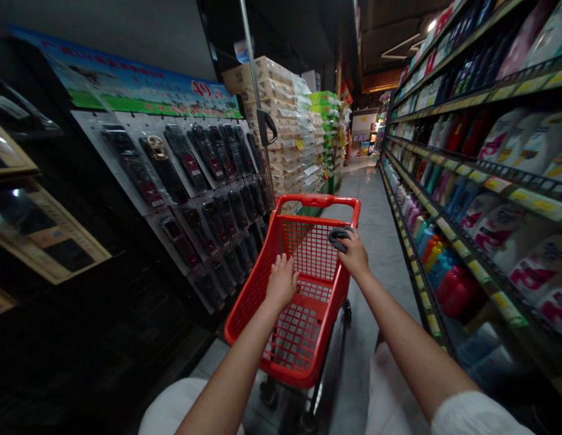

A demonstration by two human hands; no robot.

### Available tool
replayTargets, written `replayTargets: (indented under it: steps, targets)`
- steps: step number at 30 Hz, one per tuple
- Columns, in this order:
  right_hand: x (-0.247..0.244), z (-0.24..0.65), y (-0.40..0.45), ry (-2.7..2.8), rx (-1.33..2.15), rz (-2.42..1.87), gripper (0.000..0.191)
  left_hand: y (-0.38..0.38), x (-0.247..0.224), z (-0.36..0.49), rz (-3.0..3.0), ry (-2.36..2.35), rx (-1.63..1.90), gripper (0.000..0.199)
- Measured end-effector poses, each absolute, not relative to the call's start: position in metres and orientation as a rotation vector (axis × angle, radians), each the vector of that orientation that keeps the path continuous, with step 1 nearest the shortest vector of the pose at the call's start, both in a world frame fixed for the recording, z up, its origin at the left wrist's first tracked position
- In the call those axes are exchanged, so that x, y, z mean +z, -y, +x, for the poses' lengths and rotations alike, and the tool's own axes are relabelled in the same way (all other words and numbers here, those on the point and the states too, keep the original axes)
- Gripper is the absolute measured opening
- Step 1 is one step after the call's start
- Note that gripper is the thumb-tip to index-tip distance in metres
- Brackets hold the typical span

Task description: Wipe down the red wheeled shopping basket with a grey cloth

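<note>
A red plastic shopping cart [303,326] stands in front of me, its grid basket showing bare floor through the holes. My right hand [353,252] is closed on a dark grey looped item [339,237] at the basket's right side, near the handle end. What kind of item it is, I cannot make out. Over the inside of the basket, my left hand [281,281] hangs open with its fingers stretched toward the far wall. Nothing shows in that hand.
Packaged belts [185,160] hang in rows on a rack at the left, below a blue-green sign [140,75]. Stacked cartons [281,115] stand behind it. Shelves of bottles [498,175] line the right side. A grey-tiled aisle [360,193] runs ahead between them.
</note>
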State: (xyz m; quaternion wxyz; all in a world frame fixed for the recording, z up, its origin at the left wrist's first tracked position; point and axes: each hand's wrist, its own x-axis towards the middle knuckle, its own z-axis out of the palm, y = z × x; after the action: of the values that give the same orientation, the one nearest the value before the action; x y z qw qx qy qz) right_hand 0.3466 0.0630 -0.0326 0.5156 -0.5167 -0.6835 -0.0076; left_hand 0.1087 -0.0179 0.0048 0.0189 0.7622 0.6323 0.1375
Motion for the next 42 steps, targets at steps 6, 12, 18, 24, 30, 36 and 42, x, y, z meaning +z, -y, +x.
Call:
replayTargets:
  steps: [6, 12, 18, 24, 30, 36, 42]
  targets:
    - [-0.03, 0.372, -0.067, 1.812, -0.03, -1.2, 0.045, 0.002, 0.006, 0.069, 2.414, -2.323, 0.261, 0.062]
    - [-0.014, 0.383, -0.045, 1.985, -0.065, -1.291, 0.043, -0.004, 0.001, 0.07, 2.324, -2.397, 0.289, 0.065]
    - [0.031, 0.365, -0.051, 1.948, -0.207, -1.478, 0.045, 0.018, -0.01, 0.077, 2.282, -2.487, 0.323, 0.066]
    - [0.052, 0.332, -0.083, 2.079, -0.306, -1.742, 0.041, 0.032, -0.002, 0.072, 2.251, -2.368, 0.312, 0.078]
    - [0.055, 0.28, -0.102, 2.188, -0.21, -1.797, 0.039, 0.032, 0.007, 0.06, 2.246, -2.317, 0.222, 0.082]
    - [0.065, 0.178, -0.111, 2.317, -0.122, -1.614, 0.034, 0.029, 0.005, 0.045, 2.232, -2.276, 0.192, 0.088]
    - [0.063, 0.157, -0.102, 2.387, -0.146, -1.474, 0.033, 0.037, -0.002, 0.028, 2.243, -2.202, 0.385, 0.087]
